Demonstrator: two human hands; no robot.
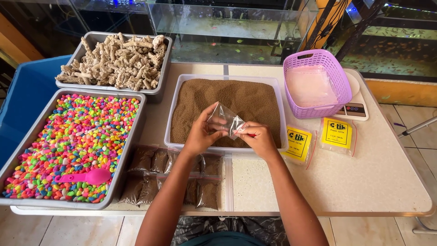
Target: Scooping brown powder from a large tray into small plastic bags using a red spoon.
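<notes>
At frame centre, left hand point(200, 133) and right hand point(258, 136) pinch an empty clear bag point(229, 120) above the tray of brown granules point(226, 101); judged mid-opening; its mouth needs spreading.

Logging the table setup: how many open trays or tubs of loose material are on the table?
3. A grey tray of coloured pebbles at front left, a grey tray of pale coral pieces behind it, and a clear tub of brown granules in the middle. None looks hidden.
</notes>
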